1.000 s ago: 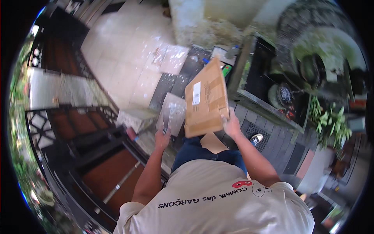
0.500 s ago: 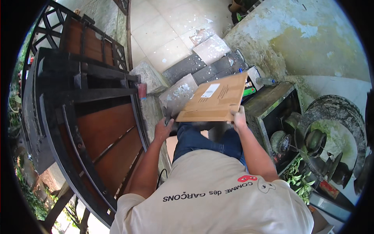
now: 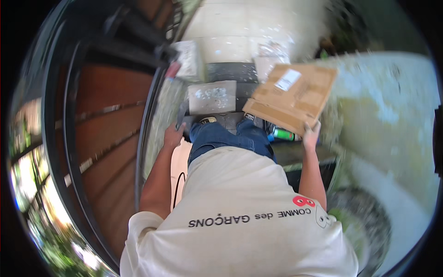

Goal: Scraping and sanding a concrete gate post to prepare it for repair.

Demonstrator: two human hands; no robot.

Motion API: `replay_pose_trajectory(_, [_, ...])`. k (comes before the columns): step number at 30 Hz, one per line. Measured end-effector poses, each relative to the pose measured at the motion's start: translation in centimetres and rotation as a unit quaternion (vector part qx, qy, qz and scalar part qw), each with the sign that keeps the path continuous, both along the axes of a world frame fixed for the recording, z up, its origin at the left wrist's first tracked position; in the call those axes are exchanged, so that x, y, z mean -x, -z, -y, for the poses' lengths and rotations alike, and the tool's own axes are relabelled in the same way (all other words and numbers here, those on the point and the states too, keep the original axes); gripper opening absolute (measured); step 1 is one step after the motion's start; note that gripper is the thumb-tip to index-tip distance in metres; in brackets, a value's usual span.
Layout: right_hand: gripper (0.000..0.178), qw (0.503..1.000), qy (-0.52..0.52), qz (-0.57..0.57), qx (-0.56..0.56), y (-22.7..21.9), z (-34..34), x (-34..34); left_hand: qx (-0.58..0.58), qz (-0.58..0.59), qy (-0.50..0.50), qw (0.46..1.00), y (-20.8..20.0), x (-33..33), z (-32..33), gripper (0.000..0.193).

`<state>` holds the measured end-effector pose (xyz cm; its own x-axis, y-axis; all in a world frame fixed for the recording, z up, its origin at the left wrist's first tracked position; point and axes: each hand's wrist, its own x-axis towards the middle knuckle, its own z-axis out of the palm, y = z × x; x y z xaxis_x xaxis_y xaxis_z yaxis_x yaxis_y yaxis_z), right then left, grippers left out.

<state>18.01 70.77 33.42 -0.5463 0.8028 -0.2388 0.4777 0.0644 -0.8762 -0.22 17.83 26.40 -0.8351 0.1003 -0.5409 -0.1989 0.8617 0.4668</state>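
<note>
My right hand (image 3: 311, 135) grips a flat brown cardboard box (image 3: 307, 94) by its near right corner. The box has a white label and strips of tape, and it hangs tilted to the right of my legs. My left hand (image 3: 174, 135) is closed around a dark grey, flat-bladed tool (image 3: 181, 115) that points up and away from me. Its exact kind is not clear. A green can-like thing (image 3: 283, 134) shows just below the box's near edge, partly hidden. Paint-spotted grey cardboard (image 3: 213, 98) lies on the dark steps beyond my feet.
A black metal gate with brown panels (image 3: 108, 106) stands close on my left. A peeling wall (image 3: 383, 101) rises on the right. Dark steps (image 3: 226, 72) lead to a pale tiled floor (image 3: 226, 23). A dark box-like stand (image 3: 323, 171) is beside my right forearm.
My left hand has come off the box, which my right hand now holds alone, further right and away from my legs. The view has turned rightward and is blurred.
</note>
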Motion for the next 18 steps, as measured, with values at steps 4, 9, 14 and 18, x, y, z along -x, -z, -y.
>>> replay_pose_trajectory(4, [0.028,0.988,-0.021,0.075,0.131,-2.6,-3.4,3.8,-0.081,0.067,-0.224,0.969,-4.3,-4.9,-2.6,0.046])
replay_pose_trajectory(9, [0.028,0.985,-0.014,0.111,0.128,-0.1,-8.3,6.8,-0.126,0.157,-0.269,0.942,-5.5,-9.1,-4.1,0.036])
replay_pose_trajectory(14, [0.028,0.987,0.007,0.104,0.126,0.6,-7.8,11.4,-0.235,0.179,-0.413,0.861,-3.7,-10.4,-4.8,0.036])
replay_pose_trajectory(18, [0.035,0.958,-0.035,0.125,0.257,0.6,-7.2,16.3,-0.253,0.159,-0.444,0.845,-3.1,-7.8,-5.0,0.04])
